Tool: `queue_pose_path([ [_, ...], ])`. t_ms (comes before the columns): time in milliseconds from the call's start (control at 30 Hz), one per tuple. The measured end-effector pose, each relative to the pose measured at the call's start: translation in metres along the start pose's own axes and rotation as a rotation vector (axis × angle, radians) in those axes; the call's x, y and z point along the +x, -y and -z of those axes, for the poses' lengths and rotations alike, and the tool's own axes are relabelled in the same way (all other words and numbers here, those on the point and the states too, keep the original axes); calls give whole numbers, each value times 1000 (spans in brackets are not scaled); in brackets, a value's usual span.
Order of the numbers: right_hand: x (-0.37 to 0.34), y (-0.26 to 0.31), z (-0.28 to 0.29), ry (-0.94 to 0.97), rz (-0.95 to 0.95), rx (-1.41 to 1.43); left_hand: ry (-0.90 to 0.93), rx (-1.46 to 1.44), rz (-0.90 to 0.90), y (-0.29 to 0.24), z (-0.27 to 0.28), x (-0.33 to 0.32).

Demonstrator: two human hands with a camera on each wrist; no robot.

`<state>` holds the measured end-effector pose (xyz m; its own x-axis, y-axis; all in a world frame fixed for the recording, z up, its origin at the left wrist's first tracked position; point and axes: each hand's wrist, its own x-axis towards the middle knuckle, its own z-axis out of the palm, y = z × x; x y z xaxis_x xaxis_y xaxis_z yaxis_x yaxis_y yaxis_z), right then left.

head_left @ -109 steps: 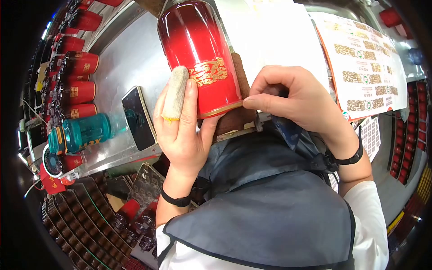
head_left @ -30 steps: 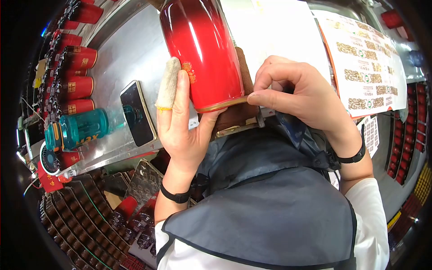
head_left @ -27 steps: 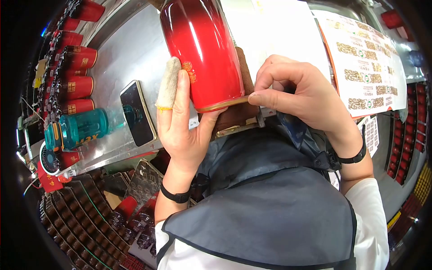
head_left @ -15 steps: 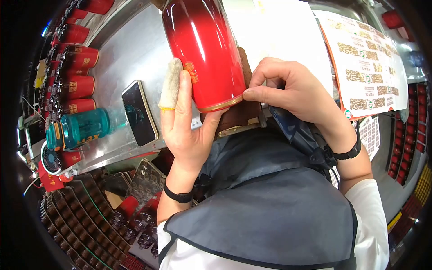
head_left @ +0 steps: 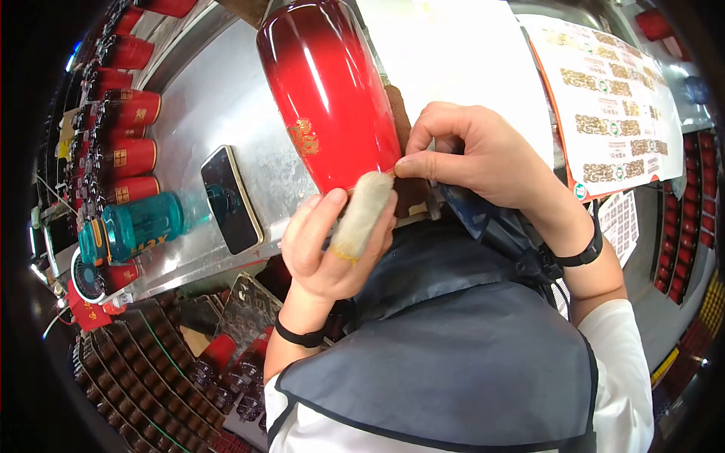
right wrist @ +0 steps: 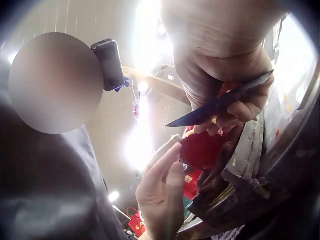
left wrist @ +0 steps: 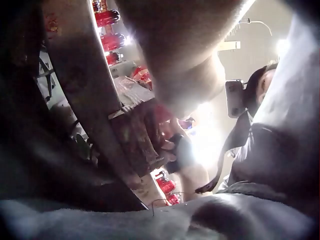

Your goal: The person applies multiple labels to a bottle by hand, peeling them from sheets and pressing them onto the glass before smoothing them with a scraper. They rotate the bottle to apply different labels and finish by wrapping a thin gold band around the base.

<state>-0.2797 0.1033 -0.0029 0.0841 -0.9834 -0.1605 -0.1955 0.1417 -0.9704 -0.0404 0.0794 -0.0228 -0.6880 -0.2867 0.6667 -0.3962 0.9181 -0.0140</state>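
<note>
A glossy red bottle (head_left: 332, 106), dark at its far end and marked with a gold emblem, lies with its base towards the body over a brown pad (head_left: 398, 106). My left hand (head_left: 328, 249), one finger in a cloth cot (head_left: 361, 215), has its fingertips against the base edge. In the right wrist view the left fingers look nearly straight. My right hand (head_left: 476, 158) is curled at the base's right side, thumb tip touching the rim. Between its fingers it grips a dark, pointed knife blade (right wrist: 220, 102), seen only in the right wrist view.
On the metal table (head_left: 249, 83) lie a phone (head_left: 231, 198) and a teal drink bottle (head_left: 143, 226). Rows of red bottles (head_left: 132, 147) line the left. Printed sticker sheets (head_left: 612, 113) lie at the right; a dark apron (head_left: 461, 355) covers the lap.
My left hand has moved from the bottle's left side to its base, the cot finger swinging right. The bottle has turned a little, showing more emblem. My right hand has shifted slightly left.
</note>
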Motion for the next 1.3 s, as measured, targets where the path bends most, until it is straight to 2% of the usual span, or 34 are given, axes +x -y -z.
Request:
queue_pose_path([
  [100,0,-2,0,-16,25,8,37,98,-68,-7,-9,9],
  [167,0,-1,0,-16,9,21,22,86,-48,-7,-9,7],
  [233,-1,0,1,4,34,8,63,-62,53,-3,2,-1],
  [367,0,0,0,-4,53,0,109,43,39,-4,19,-5],
  [433,-1,4,1,11,-7,-14,94,56,36,-8,14,4],
  [567,-2,1,0,-10,41,-14,27,30,22,-7,-7,11],
  [633,-3,0,0,-19,95,-30,39,104,198,-7,-12,22],
  [700,-6,3,1,-22,81,-30,53,55,292,3,-10,32],
  [900,-14,14,8,-25,52,-43,11,-71,307,11,-6,28],
  [1300,-8,6,4,-28,57,-11,27,-178,471,9,-3,14],
])
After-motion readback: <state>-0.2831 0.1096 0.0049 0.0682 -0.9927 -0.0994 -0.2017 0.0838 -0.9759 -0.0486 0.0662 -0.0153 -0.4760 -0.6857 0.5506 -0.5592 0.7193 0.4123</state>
